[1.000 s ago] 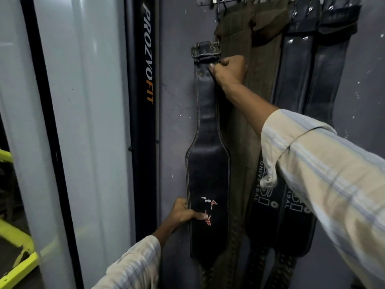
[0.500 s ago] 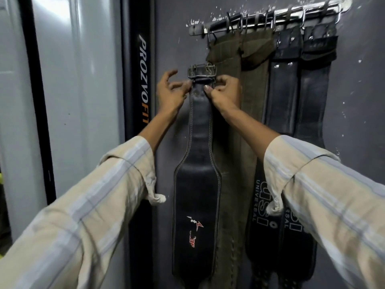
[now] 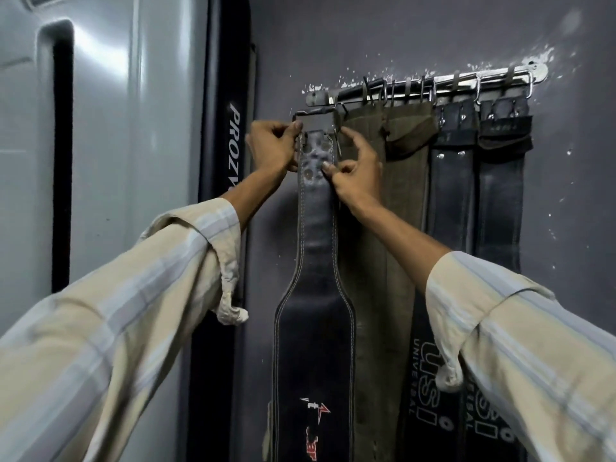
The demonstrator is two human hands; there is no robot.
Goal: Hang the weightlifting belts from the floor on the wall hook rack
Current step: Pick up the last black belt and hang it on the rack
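Note:
A black leather belt with white stitching and a red logo hangs upright against the grey wall. Its metal buckle is at the left end of the steel hook rack. My left hand pinches the belt's upper left edge beside the buckle. My right hand pinches the strap's right edge just below the buckle. Whether the buckle sits on a hook I cannot tell.
Two olive canvas belts and two black leather belts hang from the rack to the right. A black padded upright with white lettering stands left of the wall. Further left is a pale grey panel.
The belt's top has risen from below the rack to its left end. My left hand moved up from the belt's wide lower part to the buckle. The view tilted upward.

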